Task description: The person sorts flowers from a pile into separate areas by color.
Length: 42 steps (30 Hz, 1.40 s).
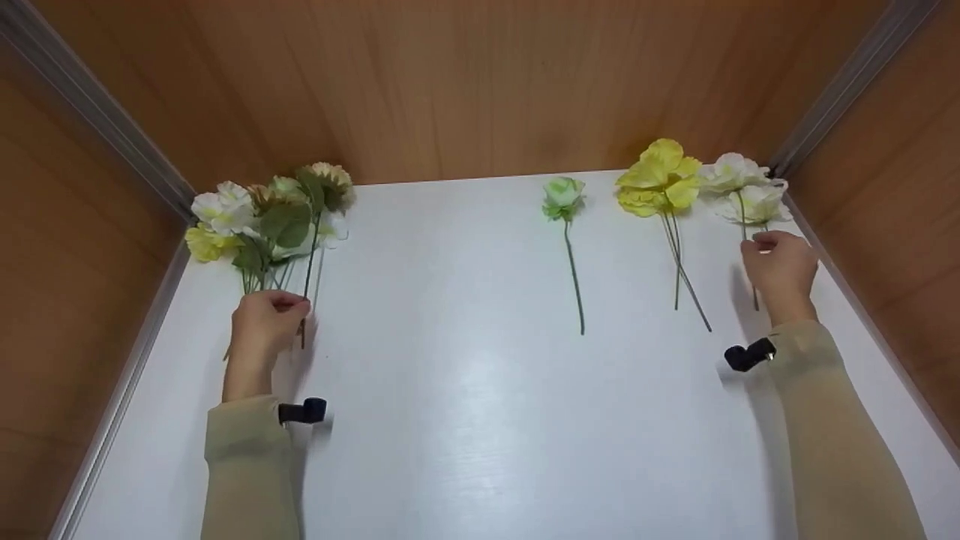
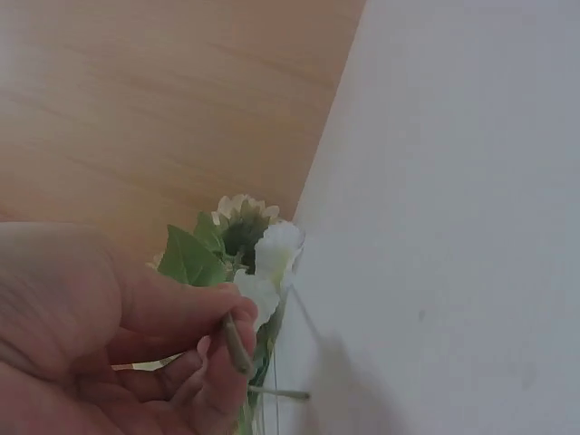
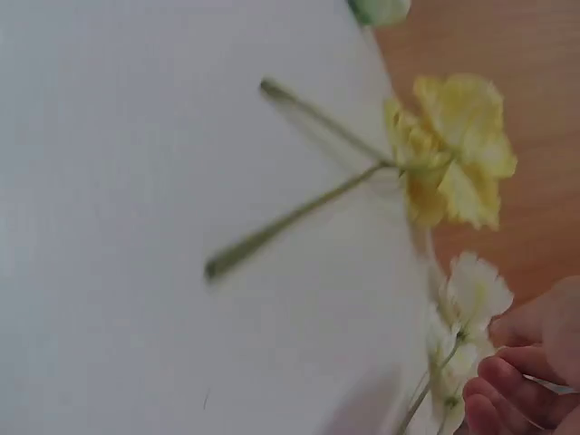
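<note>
My left hand (image 1: 266,322) pinches the green stem (image 1: 310,262) of a beige flower (image 1: 330,182) between thumb and fingers. The stem's cut end (image 2: 237,349) pokes out past the fingertips in the left wrist view. Beside it lies a bunch of white flowers (image 1: 225,208), yellow, beige and pale green blooms with leaves. At the right, my right hand (image 1: 784,270) hovers by two white flowers (image 1: 735,172), fingers loosely curled. In the right wrist view, a white flower's stem (image 3: 430,385) passes just beside these fingertips, apparently not between them.
A pale green flower (image 1: 563,196) lies alone right of centre on the white table (image 1: 450,375). Yellow flowers (image 1: 660,180) with crossing stems lie between it and the white ones. Wooden panels (image 1: 450,90) stand at the back and both sides.
</note>
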Each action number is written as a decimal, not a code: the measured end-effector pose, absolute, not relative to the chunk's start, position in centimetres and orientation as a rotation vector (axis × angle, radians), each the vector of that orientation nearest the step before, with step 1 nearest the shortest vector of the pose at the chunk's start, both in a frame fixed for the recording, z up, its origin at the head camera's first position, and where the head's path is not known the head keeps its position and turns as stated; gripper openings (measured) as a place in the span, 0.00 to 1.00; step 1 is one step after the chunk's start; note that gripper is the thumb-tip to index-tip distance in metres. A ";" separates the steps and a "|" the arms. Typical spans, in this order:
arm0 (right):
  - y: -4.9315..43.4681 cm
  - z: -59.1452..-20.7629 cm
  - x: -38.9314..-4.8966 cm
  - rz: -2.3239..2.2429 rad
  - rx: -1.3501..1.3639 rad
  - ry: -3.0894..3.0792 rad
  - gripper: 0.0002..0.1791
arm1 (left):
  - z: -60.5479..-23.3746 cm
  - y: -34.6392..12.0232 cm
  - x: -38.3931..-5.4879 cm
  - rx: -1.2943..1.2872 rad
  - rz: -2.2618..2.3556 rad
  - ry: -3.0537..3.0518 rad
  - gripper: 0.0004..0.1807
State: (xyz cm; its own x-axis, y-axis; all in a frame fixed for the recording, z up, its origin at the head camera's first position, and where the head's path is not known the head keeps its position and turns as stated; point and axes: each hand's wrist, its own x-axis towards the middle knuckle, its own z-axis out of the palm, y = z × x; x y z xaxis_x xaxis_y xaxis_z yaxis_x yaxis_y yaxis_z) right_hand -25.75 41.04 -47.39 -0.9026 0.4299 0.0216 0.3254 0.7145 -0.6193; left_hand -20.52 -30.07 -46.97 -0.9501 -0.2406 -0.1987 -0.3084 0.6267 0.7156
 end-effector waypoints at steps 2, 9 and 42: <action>39.2 -46.4 -25.5 0.992 -0.557 -2.716 0.27 | -46.7 -29.1 -20.7 -0.486 1.321 2.741 0.18; 29.7 -44.2 -23.2 1.412 -0.223 -2.631 0.22 | -46.7 -23.7 -21.5 -0.380 1.769 2.669 0.11; 10.0 -50.2 -19.5 2.143 0.247 -2.264 0.14 | -50.7 -8.2 -16.6 0.269 1.928 2.187 0.07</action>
